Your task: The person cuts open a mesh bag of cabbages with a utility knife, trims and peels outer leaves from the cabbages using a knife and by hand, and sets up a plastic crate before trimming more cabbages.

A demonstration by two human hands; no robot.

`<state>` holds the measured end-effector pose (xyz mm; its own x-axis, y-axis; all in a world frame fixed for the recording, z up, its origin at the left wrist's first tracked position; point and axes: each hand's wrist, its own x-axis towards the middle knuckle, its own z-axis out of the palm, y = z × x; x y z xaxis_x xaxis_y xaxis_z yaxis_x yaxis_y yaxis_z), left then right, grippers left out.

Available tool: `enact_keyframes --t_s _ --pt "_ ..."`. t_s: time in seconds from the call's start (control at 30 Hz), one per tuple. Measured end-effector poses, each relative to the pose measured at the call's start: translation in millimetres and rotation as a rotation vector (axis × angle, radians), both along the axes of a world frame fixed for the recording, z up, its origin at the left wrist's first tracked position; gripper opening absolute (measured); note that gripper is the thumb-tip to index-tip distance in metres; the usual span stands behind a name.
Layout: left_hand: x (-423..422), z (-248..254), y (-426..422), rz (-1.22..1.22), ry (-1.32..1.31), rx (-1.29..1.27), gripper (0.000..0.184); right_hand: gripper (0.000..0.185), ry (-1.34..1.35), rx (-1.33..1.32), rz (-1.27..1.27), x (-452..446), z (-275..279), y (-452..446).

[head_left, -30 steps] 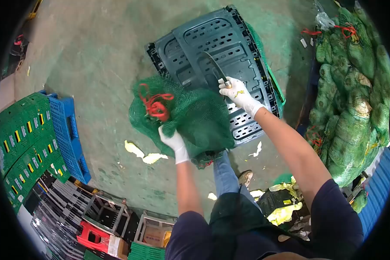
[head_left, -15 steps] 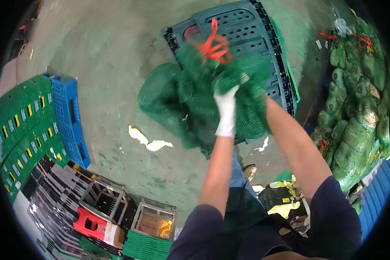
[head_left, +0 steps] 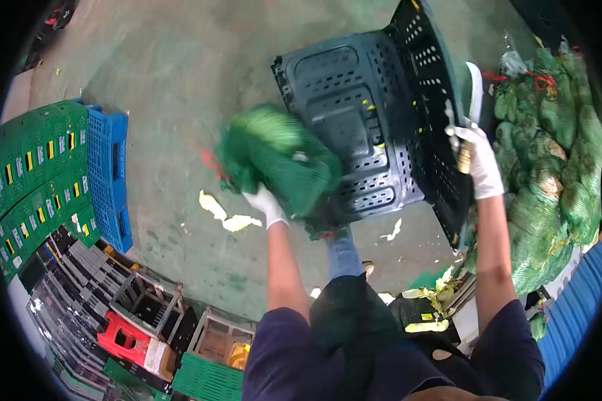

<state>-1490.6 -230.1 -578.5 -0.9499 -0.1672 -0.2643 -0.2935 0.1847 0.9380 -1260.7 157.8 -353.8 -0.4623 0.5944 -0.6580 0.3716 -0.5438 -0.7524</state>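
Note:
My left hand (head_left: 267,204), in a white glove, is closed on the lower edge of a green mesh bag (head_left: 308,174). The bag is smeared by motion, and something pale green bulges inside its upper part; red string hangs at its left end. My gloved right hand (head_left: 480,160) grips a knife (head_left: 475,93) by its wooden handle, the curved blade pointing up. That hand is beside the raised side wall of a dark folding crate (head_left: 334,73); whether its fingers touch the wall I cannot tell. Small yellow-green scraps lie in the crate.
Filled green mesh sacks (head_left: 538,194) lie along the right. Green crates (head_left: 40,174) and blue pallets (head_left: 107,174) are stacked at left. Leaf scraps (head_left: 237,222) lie on the floor. Grey frames, a red bin (head_left: 124,341) and a green crate (head_left: 207,381) stand at lower left.
The mesh bag has moved left off the crate with my left hand. My right hand has gone right, and the knife now shows in it. The crate's side wall now stands up.

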Motion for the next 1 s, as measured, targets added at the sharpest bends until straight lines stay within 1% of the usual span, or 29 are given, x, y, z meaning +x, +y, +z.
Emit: enact_keyframes --t_s 0.03,0.07,0.1,0.13,0.17,0.23,0.27,0.37,0.4,0.43,0.5,0.57,0.6,0.63,0.67,0.7,0.73,0.77,0.8,0.83,0.9,0.97,1.0 --pt "11 -32 0 -0.039 0.014 -0.046 0.030 0.051 0.007 -0.015 -0.065 12 24 10" --pt "23 -63 -1 -0.076 0.029 -0.093 0.027 0.053 0.044 0.000 0.010 16 48 6" --pt "39 -78 1 -0.132 0.018 -0.158 0.026 0.055 0.077 0.006 0.088 23 70 -3" --pt "45 -71 7 -0.081 -0.304 -0.088 0.031 0.058 0.093 -0.032 0.104 31 89 -10" --pt "40 -86 8 0.029 -0.465 0.065 0.049 0.060 0.006 0.000 0.037 28 121 -22" --pt "51 -90 30 -0.028 -0.184 -0.362 0.036 0.062 0.008 0.082 -0.078 40 163 -43" --pt "50 -26 58 0.008 -0.282 -0.211 0.035 0.063 -0.002 0.080 -0.145 51 184 -50" --pt "54 -4 73 -0.057 -0.247 -0.157 0.036 0.067 -0.074 0.141 -0.328 92 238 -85" --pt "63 25 90 -0.205 -0.096 -0.274 0.035 0.068 -0.107 0.156 -0.352 112 251 -96" --pt "74 46 102 -0.417 -0.163 -0.393 0.034 0.068 -0.140 0.171 -0.380 129 262 -106" --pt "103 40 119 -0.884 -0.153 -0.851 0.034 0.069 -0.213 0.266 -0.427 140 287 -131" --pt "118 26 124 -1.441 -0.499 -0.916 0.052 0.067 -0.237 0.403 -0.525 153 304 -151" --pt "115 30 124 -1.733 -0.541 -0.969 0.055 0.065 -0.266 0.442 -0.506 158 317 -156" --pt "121 22 127 -1.669 -0.570 -0.966 0.059 0.064 -0.263 0.480 -0.501 170 328 -161" --pt "123 6 131 -1.625 -0.536 -0.948 0.060 0.062 -0.277 0.505 -0.531 177 331 -159" --pt "118 26 145 -1.594 -0.493 -0.928 0.062 0.060 -0.293 0.534 -0.574 184 338 -159" --pt "118 49 155 -1.636 -0.268 -0.939 0.061 0.058 -0.343 0.595 -0.695 197 337 -160" --pt "121 88 165 -1.621 -0.101 -0.937 0.046 0.057 -0.384 0.580 -0.757 205 346 -164" --pt "138 111 169 -1.609 0.092 -0.871 0.037 0.056 -0.424 0.564 -0.819 213 354 -166" --pt "156 132 171 -1.583 0.277 -0.791 0.029 0.055 -0.426 0.470 -0.811 217 367 -170" --pt "209 182 179 -1.779 0.315 -0.259 0.024 0.056 -0.358 0.450 -0.827 252 360 -175" --pt "286 211 181 -1.905 0.480 0.092 0.023 0.057 -0.283 0.426 -0.862 266 360 -182" --pt "324 236 185 -1.978 0.255 0.191 0.025 0.058 -0.277 0.427 -0.888 286 351 -186"
